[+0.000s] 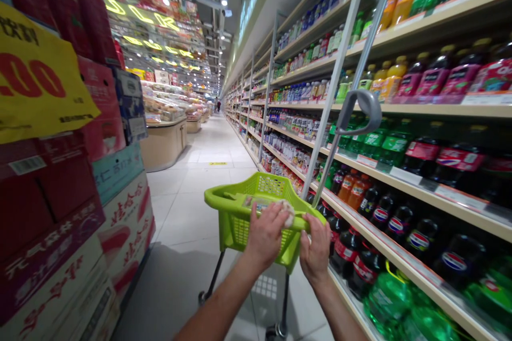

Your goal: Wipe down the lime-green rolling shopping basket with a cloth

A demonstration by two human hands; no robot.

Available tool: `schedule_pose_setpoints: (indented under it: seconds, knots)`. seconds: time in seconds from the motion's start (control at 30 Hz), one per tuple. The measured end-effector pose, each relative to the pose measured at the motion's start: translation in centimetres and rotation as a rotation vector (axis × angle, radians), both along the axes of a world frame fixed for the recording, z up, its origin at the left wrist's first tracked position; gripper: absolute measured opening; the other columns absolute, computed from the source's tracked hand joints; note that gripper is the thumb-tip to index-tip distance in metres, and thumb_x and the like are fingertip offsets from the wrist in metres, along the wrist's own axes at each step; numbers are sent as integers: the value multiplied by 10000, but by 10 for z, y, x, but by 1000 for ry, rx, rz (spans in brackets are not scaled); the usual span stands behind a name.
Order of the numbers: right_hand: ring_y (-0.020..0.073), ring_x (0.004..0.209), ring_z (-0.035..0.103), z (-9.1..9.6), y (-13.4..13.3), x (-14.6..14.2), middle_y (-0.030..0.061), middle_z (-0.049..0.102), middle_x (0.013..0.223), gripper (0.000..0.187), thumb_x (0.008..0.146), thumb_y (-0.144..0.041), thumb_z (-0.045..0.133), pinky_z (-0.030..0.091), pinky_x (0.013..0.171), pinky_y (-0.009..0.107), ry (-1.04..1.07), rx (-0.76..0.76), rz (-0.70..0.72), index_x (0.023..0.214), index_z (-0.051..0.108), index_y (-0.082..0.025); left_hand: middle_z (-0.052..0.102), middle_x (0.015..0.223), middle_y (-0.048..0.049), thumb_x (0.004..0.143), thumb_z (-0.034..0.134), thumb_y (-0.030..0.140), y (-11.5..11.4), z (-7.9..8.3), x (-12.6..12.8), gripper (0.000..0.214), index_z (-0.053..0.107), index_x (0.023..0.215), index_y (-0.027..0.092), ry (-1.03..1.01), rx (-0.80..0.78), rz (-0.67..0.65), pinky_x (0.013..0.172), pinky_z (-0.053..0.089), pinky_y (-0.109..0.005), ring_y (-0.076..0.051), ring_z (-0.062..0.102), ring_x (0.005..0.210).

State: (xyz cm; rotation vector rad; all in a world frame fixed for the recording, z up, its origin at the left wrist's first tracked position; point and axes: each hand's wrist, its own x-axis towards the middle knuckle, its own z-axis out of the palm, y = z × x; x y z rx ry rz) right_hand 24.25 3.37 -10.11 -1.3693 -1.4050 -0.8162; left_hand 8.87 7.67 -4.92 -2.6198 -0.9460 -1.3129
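A lime green shopping basket [236,208] on a wheeled frame stands in the aisle in front of me. My left hand [266,234] is closed at the basket's near rim, with a small pale crumpled thing [288,214] pinched at its fingertips. My right hand [316,248] grips the near right corner of the rim. A grey trolley handle [362,109] on two metal bars rises from the basket to the upper right. Inside the basket lies a flat packet, only partly seen.
Shelves of soft drink bottles [420,160] run along the right. Stacked red and white cartons [68,234] with a yellow price sign [36,80] stand at the left. The tiled aisle [208,160] stretches ahead, with display counters farther left and a person far off.
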Motion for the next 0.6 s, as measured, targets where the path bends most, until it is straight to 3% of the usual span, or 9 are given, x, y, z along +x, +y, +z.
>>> schedule_pose_setpoints:
  seconds: [0.1, 0.23, 0.33, 0.5, 0.6]
  knots:
    - [217, 1058, 495, 1, -1, 2, 101, 577, 1080, 356, 865, -223, 340, 256, 971, 502, -28, -3, 6, 1213, 403, -173, 545, 1226, -11, 769, 390, 128, -5, 0, 5, 394, 522, 1104, 287, 17, 8, -18, 1059, 66, -510, -175, 452, 1158]
    - [220, 1087, 480, 1, -4, 4, 98, 566, 1108, 375, 861, -209, 342, 254, 978, 500, -33, -36, 21, 1233, 382, -180, 535, 1234, -65, 756, 390, 130, 15, -1, -33, 418, 506, 1135, 259, -112, -103, 222, 1015, 125, -575, -222, 476, 1134]
    - [229, 1084, 480, 1, -2, 1, 99, 566, 1105, 373, 862, -220, 339, 246, 976, 518, 8, -24, 10, 1230, 385, -181, 527, 1240, -84, 744, 380, 114, 18, 2, -37, 422, 517, 1124, 238, -166, -150, 339, 995, 167, -584, -238, 467, 1143]
    - [222, 1067, 490, 0, -1, 3, 102, 573, 1091, 363, 863, -216, 346, 257, 971, 508, -4, -2, 26, 1219, 396, -170, 522, 1251, -22, 747, 389, 101, -11, 10, 16, 405, 529, 1081, 282, 35, -103, 29, 1026, 161, -533, -189, 443, 1167]
    - [214, 1069, 490, 0, -3, 9, 95, 576, 1088, 363, 862, -206, 350, 265, 971, 494, -18, -5, 32, 1221, 392, -173, 526, 1248, -14, 758, 391, 108, -12, 11, 15, 407, 518, 1094, 299, 66, -77, -34, 1027, 137, -551, -187, 459, 1151]
